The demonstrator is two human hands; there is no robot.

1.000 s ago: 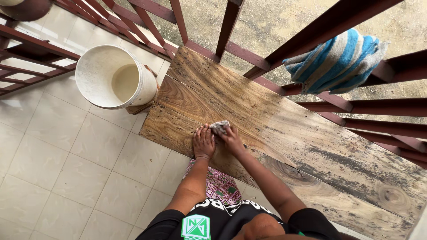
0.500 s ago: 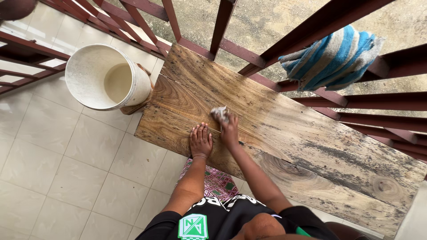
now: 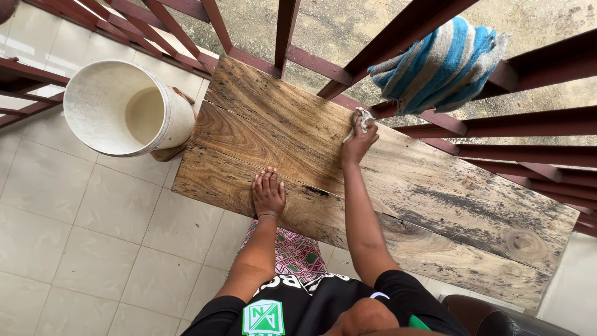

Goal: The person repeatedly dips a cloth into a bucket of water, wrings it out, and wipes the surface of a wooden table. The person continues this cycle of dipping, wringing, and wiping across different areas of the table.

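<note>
A long wooden bench top (image 3: 435,199) of dark, stained planks runs along a red railing. My left hand (image 3: 268,192) lies flat on its near plank, fingers together, holding nothing. My right hand (image 3: 359,139) is stretched to the far edge of the wood and is closed on a small grey-white rag (image 3: 361,118) pressed against the plank, just below a railing bar. The left part of the wood looks wet and darker brown.
A white bucket (image 3: 119,107) holding some cloudy water stands at the bench's left end. A blue and beige striped towel (image 3: 439,64) hangs over the red railing (image 3: 528,124). Pale floor tiles (image 3: 112,236) lie to the left. A dark brown rounded object (image 3: 491,317) sits at the lower right.
My right hand has slid the rag from the middle of the plank, beside my left hand, out to the far edge near the railing. My left hand stayed flat on the wood.
</note>
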